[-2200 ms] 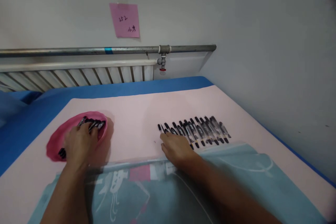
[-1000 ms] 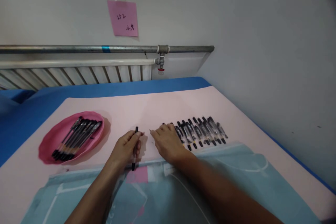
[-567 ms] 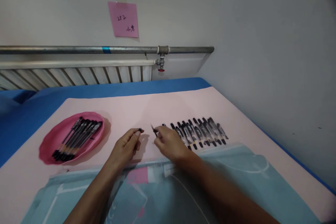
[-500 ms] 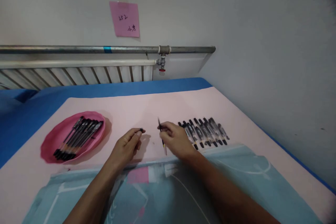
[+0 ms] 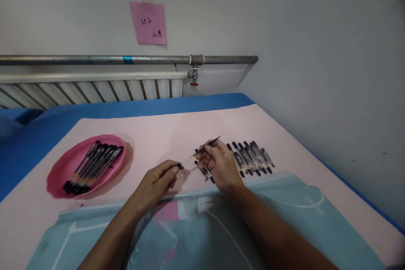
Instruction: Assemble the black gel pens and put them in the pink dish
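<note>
My right hand (image 5: 218, 164) pinches a pen refill (image 5: 202, 150), slanted with its pointed dark end up to the right. Its yellow band and thin clear end face down-left, toward my left hand (image 5: 160, 177). That hand is closed on a small black pen part (image 5: 179, 165); the refill's clear end comes up to it, but I cannot tell if they touch. Under my right hand, black-ended pen pieces (image 5: 205, 172) show partly, held or lying, I cannot tell which. Just right of it lies a row of clear pen barrels with black ends (image 5: 251, 158).
A pink scalloped dish (image 5: 55, 177) with several black pens (image 5: 95, 164) stands at left on the pink tabletop cover (image 5: 158, 130). Light-blue patterned cloth (image 5: 300, 202) lies along the near edge. Behind are a radiator (image 5: 95, 90), a pipe (image 5: 95, 60) and a pink note (image 5: 148, 23).
The refill in my right hand has swung from near upright to slanting up right, its clear end now toward my left hand. My left hand has shifted slightly right. Pen pieces now show beneath my right hand.
</note>
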A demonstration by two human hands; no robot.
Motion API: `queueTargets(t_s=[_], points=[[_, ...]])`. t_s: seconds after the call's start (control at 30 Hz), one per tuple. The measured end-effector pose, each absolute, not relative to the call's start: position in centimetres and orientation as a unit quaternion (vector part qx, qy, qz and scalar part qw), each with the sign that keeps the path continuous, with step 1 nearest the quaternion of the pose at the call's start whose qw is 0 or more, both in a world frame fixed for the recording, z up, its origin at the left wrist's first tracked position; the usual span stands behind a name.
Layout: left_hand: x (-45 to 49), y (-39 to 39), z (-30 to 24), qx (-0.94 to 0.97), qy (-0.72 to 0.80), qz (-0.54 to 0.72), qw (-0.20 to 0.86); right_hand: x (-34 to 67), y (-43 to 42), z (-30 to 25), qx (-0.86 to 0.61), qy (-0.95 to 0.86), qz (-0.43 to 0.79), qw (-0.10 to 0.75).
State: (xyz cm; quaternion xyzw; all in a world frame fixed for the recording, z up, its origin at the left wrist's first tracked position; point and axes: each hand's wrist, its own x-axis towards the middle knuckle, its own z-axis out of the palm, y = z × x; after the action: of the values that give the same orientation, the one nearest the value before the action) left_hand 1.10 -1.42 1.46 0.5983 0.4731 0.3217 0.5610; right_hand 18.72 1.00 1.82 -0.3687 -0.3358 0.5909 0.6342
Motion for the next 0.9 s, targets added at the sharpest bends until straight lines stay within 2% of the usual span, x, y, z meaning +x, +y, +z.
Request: queueTargets(t_s=[0.33,0.47,0.67,0.83,0.9], points=[[1.3,-1.5,1.6,0.592,0.470,0.320,0.571,18.6,0.9,1.9,-0.369,-0.340,0.592,0.631],[1.2,-1.5,1.5,0.588,0.464,0.317,0.582,18.9,0.5,1.9,-0.351,-0.393,0.567,0.633],[1.1,-1.4,1.5,0.593,0.471,0.318,0.571,19.3,-0.2,2.1,-0.358,-0.504,0.522,0.588],[1.0,-1.4,1.8,0.611,0.477,0.302,0.554,19.4,0.4,2.1,-0.387,-0.459,0.557,0.573],[1.1,-1.5,1.8,0.626,0.473,0.290,0.548,19.2,0.5,1.9,-0.417,-0.452,0.586,0.528]])
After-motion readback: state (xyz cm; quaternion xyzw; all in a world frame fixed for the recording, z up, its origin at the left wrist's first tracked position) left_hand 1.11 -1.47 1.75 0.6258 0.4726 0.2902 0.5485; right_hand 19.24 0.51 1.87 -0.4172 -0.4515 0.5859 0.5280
